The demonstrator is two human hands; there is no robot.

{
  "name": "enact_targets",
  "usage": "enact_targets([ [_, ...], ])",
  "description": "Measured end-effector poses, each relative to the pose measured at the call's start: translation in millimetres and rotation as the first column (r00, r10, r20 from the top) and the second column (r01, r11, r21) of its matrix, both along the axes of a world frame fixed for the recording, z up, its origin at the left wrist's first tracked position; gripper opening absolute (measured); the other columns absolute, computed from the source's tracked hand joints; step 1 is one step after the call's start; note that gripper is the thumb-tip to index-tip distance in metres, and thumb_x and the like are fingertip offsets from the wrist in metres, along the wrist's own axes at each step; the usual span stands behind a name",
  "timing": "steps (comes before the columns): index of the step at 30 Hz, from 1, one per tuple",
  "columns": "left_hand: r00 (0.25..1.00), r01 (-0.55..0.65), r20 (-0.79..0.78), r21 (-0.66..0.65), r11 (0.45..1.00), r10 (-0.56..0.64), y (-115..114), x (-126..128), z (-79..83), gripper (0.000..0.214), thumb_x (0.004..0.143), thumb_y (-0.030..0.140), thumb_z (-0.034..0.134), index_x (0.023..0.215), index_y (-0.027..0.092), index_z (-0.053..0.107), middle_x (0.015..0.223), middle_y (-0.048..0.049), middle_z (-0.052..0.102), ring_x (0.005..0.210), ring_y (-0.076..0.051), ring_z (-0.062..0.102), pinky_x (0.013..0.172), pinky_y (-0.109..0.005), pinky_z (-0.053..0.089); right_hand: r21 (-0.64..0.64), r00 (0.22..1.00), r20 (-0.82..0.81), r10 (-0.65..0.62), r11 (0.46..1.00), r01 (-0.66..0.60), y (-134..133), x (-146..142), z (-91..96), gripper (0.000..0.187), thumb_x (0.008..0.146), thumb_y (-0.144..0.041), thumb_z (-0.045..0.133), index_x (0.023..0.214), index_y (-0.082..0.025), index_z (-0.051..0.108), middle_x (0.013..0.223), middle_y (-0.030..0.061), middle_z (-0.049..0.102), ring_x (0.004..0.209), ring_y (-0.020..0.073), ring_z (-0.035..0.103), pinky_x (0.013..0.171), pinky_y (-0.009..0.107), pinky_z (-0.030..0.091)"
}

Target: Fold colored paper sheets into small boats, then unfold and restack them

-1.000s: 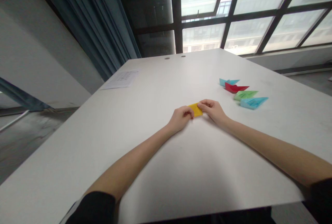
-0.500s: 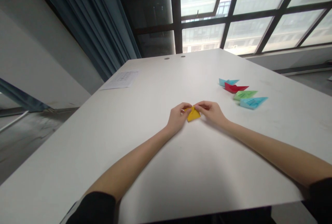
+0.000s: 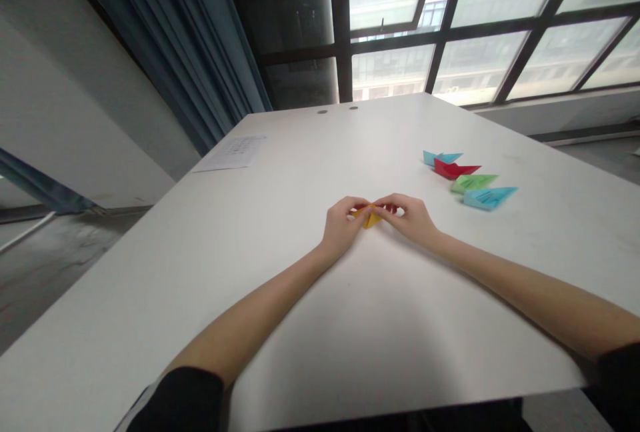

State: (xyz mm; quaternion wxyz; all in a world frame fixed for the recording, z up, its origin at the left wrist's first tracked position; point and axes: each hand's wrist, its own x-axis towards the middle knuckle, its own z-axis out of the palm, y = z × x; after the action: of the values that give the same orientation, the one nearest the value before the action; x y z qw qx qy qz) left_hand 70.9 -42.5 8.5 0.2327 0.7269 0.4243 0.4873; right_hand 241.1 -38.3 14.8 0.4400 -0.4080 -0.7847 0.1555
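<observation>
A small piece of folded yellow paper [image 3: 372, 220] is held between my two hands over the middle of the white table [image 3: 320, 325]. My left hand [image 3: 345, 220] pinches it from the left, thumb and fingers closed. From the right, my right hand [image 3: 407, 215] pinches it too, and the thumbs of both hands nearly meet at its top. Much of the paper is hidden behind my fingers; a pointed lower part shows beneath them.
Right of my hands stand several folded paper boats in a slanting row: a light blue one [image 3: 442, 158], a red one [image 3: 455, 169], a green one [image 3: 473, 183] and a blue one [image 3: 489, 198]. A printed sheet [image 3: 233, 153] lies by the table's left edge.
The yellow paper has gone from a wide, flat shape to a narrower, pointed one. My right thumb has moved in closer to the left one. The boats stay put.
</observation>
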Motion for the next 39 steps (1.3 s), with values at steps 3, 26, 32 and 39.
enact_targets([
  [3, 1.000, 0.010, 0.018, -0.023, 1.000, -0.010, -2.2, 0.8, 0.8, 0.013, 0.078, 0.027, 0.055, 0.083, 0.018, 0.062, 0.082, -0.0027, 0.064, 0.078, -0.012, 0.060, 0.063, -0.021, 0.050, 0.036, 1.000, 0.004, 0.003, 0.999, -0.004, 0.0, 0.2, -0.2, 0.015, 0.080, -0.032, 0.055, 0.085, -0.021, 0.065, 0.072, 0.0012, 0.065, 0.059, 0.0116, 0.053, 0.056, 0.024, 0.043],
  [26, 0.996, 0.001, 0.085, -0.192, 0.981, 0.015, 2.2, -0.2, -3.6, 0.008, 0.073, 0.016, 0.048, 0.072, 0.016, 0.056, 0.072, 0.0012, 0.058, 0.070, -0.010, 0.054, 0.059, -0.019, 0.047, 0.100, 0.979, 0.176, 0.104, 0.987, -0.123, 5.4, 8.5, -4.7, 0.012, 0.074, -0.017, 0.052, 0.080, -0.020, 0.062, 0.084, 0.0038, 0.065, 0.077, 0.0161, 0.057, 0.074, 0.030, 0.045],
  [32, 1.000, -0.002, -0.014, -0.145, 0.989, 0.000, 2.8, -0.8, -4.3, 0.012, 0.075, 0.014, 0.044, 0.074, 0.016, 0.056, 0.073, 0.0006, 0.059, 0.071, -0.010, 0.055, 0.059, -0.019, 0.047, 0.161, 0.968, 0.232, 0.098, 0.977, -0.137, 7.3, 8.0, -6.6, 0.014, 0.072, -0.014, 0.052, 0.079, -0.020, 0.063, 0.082, 0.0030, 0.066, 0.079, 0.0170, 0.055, 0.078, 0.032, 0.043],
  [39, 0.979, -0.030, -0.201, 0.018, 0.999, 0.033, 2.7, -3.5, -6.7, 0.012, 0.071, 0.011, 0.046, 0.076, 0.017, 0.056, 0.079, -0.0021, 0.058, 0.076, -0.012, 0.054, 0.066, -0.023, 0.047, 0.120, 0.966, 0.248, 0.070, 0.987, -0.103, 7.7, 8.4, -8.0, 0.012, 0.074, -0.018, 0.054, 0.080, -0.022, 0.063, 0.074, 0.0014, 0.066, 0.077, 0.0187, 0.052, 0.073, 0.032, 0.044],
])
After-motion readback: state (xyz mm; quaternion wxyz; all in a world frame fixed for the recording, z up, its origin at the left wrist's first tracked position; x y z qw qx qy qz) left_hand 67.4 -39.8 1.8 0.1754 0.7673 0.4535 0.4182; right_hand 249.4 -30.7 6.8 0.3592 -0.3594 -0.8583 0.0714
